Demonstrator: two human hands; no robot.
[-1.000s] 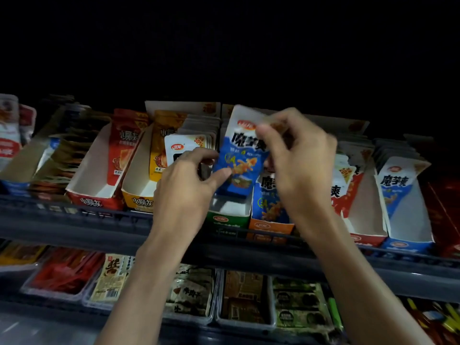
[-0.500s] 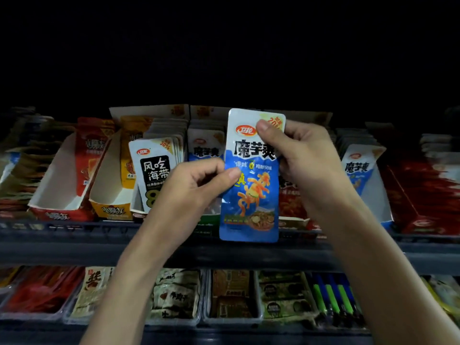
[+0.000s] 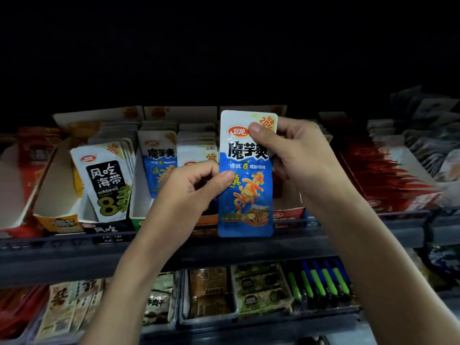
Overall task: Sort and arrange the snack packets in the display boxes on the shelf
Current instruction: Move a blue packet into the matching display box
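I hold a blue and white snack packet point(image 3: 246, 185) upright in front of the shelf. My right hand point(image 3: 296, 158) pinches its top right corner between thumb and fingers. My left hand point(image 3: 191, 190) pinches its left edge at mid-height. Behind it stand open display boxes: one with black and white seaweed packets point(image 3: 105, 180), one with matching blue packets point(image 3: 159, 160), and a red-fronted box point(image 3: 288, 215) partly hidden by the packet and my right hand.
Further display boxes fill the shelf: red and orange ones point(image 3: 47, 195) at the left, a red box point(image 3: 388, 178) at the right. A dark shelf rail point(image 3: 74, 247) runs across. The lower shelf holds trays of packets point(image 3: 211, 292) and green and blue sticks point(image 3: 321, 282).
The blue packet was lifted out from the boxes and now hangs upright, facing me, in both hands. The view has shifted right along the shelf.
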